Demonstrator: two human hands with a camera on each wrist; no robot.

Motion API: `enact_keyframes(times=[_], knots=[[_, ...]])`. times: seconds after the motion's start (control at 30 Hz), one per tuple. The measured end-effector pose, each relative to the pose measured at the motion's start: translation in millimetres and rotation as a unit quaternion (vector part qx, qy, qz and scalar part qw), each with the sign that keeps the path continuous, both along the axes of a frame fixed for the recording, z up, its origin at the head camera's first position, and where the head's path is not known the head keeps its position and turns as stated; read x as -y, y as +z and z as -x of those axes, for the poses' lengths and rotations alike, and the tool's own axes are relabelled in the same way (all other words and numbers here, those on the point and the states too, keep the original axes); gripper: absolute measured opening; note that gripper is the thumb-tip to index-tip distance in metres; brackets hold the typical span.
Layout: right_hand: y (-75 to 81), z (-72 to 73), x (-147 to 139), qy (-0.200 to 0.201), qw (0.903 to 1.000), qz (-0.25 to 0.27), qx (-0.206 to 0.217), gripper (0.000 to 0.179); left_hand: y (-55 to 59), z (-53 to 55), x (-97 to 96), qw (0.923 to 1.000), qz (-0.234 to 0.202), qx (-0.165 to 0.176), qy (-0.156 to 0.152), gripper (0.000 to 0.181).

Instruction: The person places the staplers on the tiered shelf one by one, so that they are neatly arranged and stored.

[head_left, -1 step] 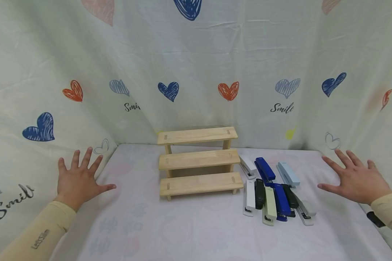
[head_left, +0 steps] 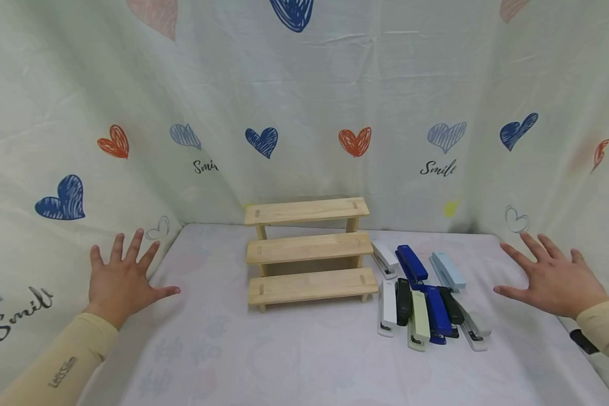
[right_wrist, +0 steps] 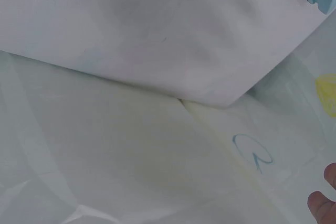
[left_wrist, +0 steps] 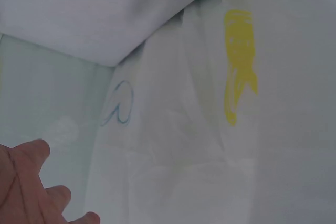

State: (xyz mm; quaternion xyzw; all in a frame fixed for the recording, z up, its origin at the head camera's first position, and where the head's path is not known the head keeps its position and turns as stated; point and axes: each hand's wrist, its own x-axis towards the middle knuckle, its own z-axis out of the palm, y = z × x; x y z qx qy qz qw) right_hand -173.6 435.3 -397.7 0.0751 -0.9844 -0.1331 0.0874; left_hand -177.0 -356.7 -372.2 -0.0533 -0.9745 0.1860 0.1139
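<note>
My left hand [head_left: 119,282] is held over the table's left edge with its fingers spread and nothing in it. At the far right, my right hand [head_left: 563,279] also hangs with spread fingers, holding nothing. Nearest to it is a cluster of staplers: a light blue stapler [head_left: 449,270], a grey-white stapler [head_left: 474,324], two blue ones, black ones, a pale green stapler [head_left: 419,316] and white ones, such as the white stapler [head_left: 388,304] at the front left. A three-tier wooden rack [head_left: 309,248] stands left of them, with bare shelves.
A white cloth covers the table [head_left: 284,361]. Behind and beside it hangs a pale curtain [head_left: 309,84] printed with hearts and words. The back left stapler stands close against the rack's right side. A dark object [head_left: 583,341] shows beyond the table's right edge, under the right sleeve.
</note>
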Motion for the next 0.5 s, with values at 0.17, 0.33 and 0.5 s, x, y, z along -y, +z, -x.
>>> enact_keyframes(times=[0.17,0.33,0.5], knots=[[-0.9,-1.0,-3.3,-0.001,1.0,-0.004,0.004,0.112,0.0,0.3,1.3,0.9999,-0.003,0.01,0.008,0.124],[-2.2,0.0,-4.4,-0.008,0.9999,0.0,0.009,0.112,-0.4,-1.2,2.6,0.9997,-0.003,0.018,0.017,0.123],[-1.9,2.1,-1.6,-0.012,0.9998,0.013,0.007,0.112,-3.7,-1.0,-1.5,0.9994,-0.015,0.026,0.015,0.121]])
